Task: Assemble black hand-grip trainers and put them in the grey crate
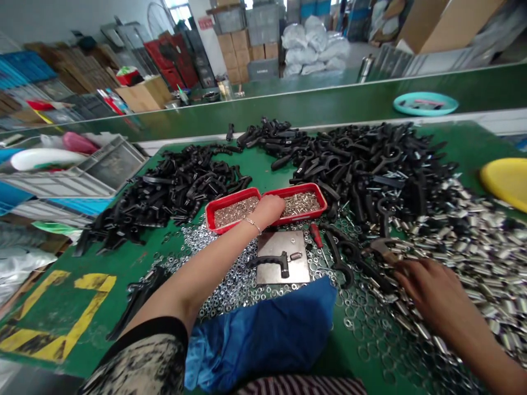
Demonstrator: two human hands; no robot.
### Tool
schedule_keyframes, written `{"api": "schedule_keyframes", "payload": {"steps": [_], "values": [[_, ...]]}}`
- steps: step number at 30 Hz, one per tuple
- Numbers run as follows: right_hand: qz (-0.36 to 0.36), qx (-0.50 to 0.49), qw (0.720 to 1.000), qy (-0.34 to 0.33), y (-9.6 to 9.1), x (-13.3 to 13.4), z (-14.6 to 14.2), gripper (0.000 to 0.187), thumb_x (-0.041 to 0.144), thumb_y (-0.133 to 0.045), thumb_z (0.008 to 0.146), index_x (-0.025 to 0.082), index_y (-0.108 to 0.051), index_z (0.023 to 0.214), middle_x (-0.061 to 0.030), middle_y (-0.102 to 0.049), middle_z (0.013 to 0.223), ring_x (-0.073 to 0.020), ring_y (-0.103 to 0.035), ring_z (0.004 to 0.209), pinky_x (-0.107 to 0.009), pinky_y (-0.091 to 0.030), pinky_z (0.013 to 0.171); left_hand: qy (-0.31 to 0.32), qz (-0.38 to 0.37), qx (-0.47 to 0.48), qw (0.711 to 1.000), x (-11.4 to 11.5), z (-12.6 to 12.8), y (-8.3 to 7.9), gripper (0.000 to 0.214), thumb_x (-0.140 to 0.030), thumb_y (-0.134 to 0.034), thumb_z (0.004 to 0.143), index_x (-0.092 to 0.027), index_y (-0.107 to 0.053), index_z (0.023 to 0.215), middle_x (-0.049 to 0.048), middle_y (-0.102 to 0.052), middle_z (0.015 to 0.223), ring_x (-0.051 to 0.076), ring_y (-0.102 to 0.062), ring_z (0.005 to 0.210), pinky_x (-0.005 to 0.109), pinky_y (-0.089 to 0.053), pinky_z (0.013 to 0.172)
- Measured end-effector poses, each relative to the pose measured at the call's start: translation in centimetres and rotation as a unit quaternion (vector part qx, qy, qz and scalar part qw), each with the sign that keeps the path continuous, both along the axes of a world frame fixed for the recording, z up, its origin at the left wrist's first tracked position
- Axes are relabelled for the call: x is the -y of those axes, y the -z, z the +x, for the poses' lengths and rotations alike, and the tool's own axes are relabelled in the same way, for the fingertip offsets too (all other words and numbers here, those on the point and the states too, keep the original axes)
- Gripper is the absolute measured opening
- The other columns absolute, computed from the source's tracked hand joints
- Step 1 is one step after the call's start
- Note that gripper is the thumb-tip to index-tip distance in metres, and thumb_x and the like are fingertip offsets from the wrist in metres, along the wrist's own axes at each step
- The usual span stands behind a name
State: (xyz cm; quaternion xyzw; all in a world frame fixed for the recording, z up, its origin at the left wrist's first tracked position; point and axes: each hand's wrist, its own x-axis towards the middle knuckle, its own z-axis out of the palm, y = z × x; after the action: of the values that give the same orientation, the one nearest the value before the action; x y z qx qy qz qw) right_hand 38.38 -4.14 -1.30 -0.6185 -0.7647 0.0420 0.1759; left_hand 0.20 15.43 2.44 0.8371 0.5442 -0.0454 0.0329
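Observation:
My left hand (270,208) reaches across two red trays; its curled fingers dip toward the small metal pins (302,204) in the right-hand tray, and the fingertips are hidden. To the right, my right hand (426,280) is closed at the edge of the pile of silver metal sleeves (489,236), against a brownish curved metal piece (382,249); what it grips is unclear. Between the hands a metal plate (284,241) bears a black plastic handle part (269,262) and a small spring (295,255). A red-handled screwdriver (316,236) lies beside the plate.
Black parts are heaped at left (181,181) and right (349,153). Nuts (226,280) and thin rings (366,323) cover the green table around the plate. A blue cloth (263,334) lies in front. Grey crates (111,164) stand left; a yellow lid-like disc (508,181) is right.

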Motion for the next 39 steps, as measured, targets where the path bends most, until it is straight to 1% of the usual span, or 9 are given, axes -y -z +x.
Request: {"api": "schedule_keyframes", "payload": {"steps": [4, 8, 11, 16, 22, 25, 31, 34, 39], "values": [[-0.016, 0.049, 0.999, 0.000, 0.5, 1.3, 1.2, 0.032, 0.045, -0.046, 0.094, 0.034, -0.064, 0.118, -0.0181, -0.065, 0.093, -0.0388, -0.060, 0.083, -0.056, -0.043, 0.080, -0.001, 0.006, 0.015, 1.000, 0.4, -0.2, 0.2, 0.024, -0.005, -0.052, 0.088, -0.005, -0.074, 0.096, 0.0238, -0.073, 0.100, 0.029, -0.069, 0.100, 0.038, -0.049, 0.092], [-0.017, 0.060, 0.998, -0.007, 0.3, 0.7, 0.5, 0.028, 0.038, -0.045, 0.095, 0.029, -0.063, 0.115, -0.0184, -0.063, 0.091, -0.0374, -0.059, 0.085, -0.053, -0.042, 0.083, 0.001, 0.020, 0.053, 0.998, 0.6, -1.0, 0.5, 0.022, -0.014, -0.051, 0.093, -0.010, -0.072, 0.098, 0.0179, -0.072, 0.103, 0.026, -0.067, 0.102, 0.036, -0.047, 0.095], [-0.008, 0.098, 0.995, 0.002, 0.2, 0.4, 0.0, 0.024, 0.033, -0.047, 0.095, 0.025, -0.061, 0.113, -0.0184, -0.063, 0.094, -0.0360, -0.057, 0.087, -0.052, -0.043, 0.085, -0.017, 0.060, 0.151, 0.986, 1.6, -1.5, 0.6, 0.022, -0.017, -0.046, 0.096, -0.013, -0.066, 0.103, 0.0142, -0.070, 0.105, 0.023, -0.064, 0.102, 0.034, -0.047, 0.093], [-0.037, 0.097, 0.994, 0.027, -0.6, 0.7, -0.9, 0.021, 0.021, -0.043, 0.097, 0.019, -0.060, 0.109, -0.0136, -0.063, 0.099, -0.0296, -0.056, 0.094, -0.045, -0.047, 0.085, -0.073, 0.084, 0.340, 0.934, 3.5, -2.1, 0.2, 0.016, -0.026, -0.046, 0.095, -0.018, -0.060, 0.096, 0.0075, -0.069, 0.094, 0.022, -0.064, 0.089, 0.035, -0.049, 0.088], [-0.043, 0.057, 0.995, 0.072, -1.6, 0.3, -1.8, 0.023, 0.012, -0.046, 0.094, 0.018, -0.058, 0.113, -0.0120, -0.063, 0.107, -0.0263, -0.053, 0.100, -0.040, -0.047, 0.087, -0.006, 0.068, 0.415, 0.907, 3.7, -2.8, 1.1, 0.029, -0.039, -0.044, 0.096, -0.021, -0.064, 0.103, 0.0078, -0.069, 0.107, 0.025, -0.064, 0.103, 0.042, -0.048, 0.099], [-0.053, 0.055, 0.993, 0.091, -1.9, 0.7, -2.3, 0.019, 0.012, -0.048, 0.094, 0.018, -0.058, 0.109, -0.0117, -0.063, 0.106, -0.0259, -0.054, 0.099, -0.039, -0.046, 0.087, -0.002, 0.082, 0.427, 0.900, 4.2, -3.6, 1.9, 0.036, -0.043, -0.041, 0.095, -0.022, -0.068, 0.106, 0.0075, -0.068, 0.108, 0.025, -0.065, 0.104, 0.043, -0.049, 0.101], [-0.056, 0.049, 0.990, 0.122, -1.0, 0.8, -2.0, 0.018, 0.013, -0.052, 0.092, 0.018, -0.055, 0.109, -0.0112, -0.064, 0.109, -0.0250, -0.055, 0.100, -0.037, -0.045, 0.087, -0.064, 0.104, 0.429, 0.895, 4.7, -6.8, 3.5, 0.044, -0.059, -0.050, 0.086, -0.022, -0.068, 0.103, 0.0068, -0.072, 0.108, 0.029, -0.069, 0.101, 0.042, -0.054, 0.094], [-0.061, 0.053, 0.986, 0.148, -0.6, 0.7, -1.8, 0.008, 0.018, -0.053, 0.093, 0.019, -0.055, 0.101, -0.0107, -0.065, 0.105, -0.0251, -0.056, 0.097, -0.036, -0.045, 0.084, -0.084, 0.079, 0.433, 0.894, 5.5, -7.8, 3.2, 0.043, -0.062, -0.053, 0.082, -0.026, -0.069, 0.100, 0.0037, -0.074, 0.108, 0.029, -0.070, 0.101, 0.038, -0.055, 0.090], [-0.063, 0.059, 0.986, 0.140, -0.7, 0.8, -1.8, 0.003, 0.020, -0.054, 0.094, 0.020, -0.055, 0.097, -0.0087, -0.064, 0.103, -0.0238, -0.056, 0.095, -0.034, -0.043, 0.081, -0.183, 0.001, 0.459, 0.870, 7.2, -7.3, 2.1, 0.052, -0.069, -0.053, 0.079, -0.024, -0.065, 0.100, 0.0027, -0.075, 0.098, 0.028, -0.072, 0.086, 0.039, -0.056, 0.081]]}}
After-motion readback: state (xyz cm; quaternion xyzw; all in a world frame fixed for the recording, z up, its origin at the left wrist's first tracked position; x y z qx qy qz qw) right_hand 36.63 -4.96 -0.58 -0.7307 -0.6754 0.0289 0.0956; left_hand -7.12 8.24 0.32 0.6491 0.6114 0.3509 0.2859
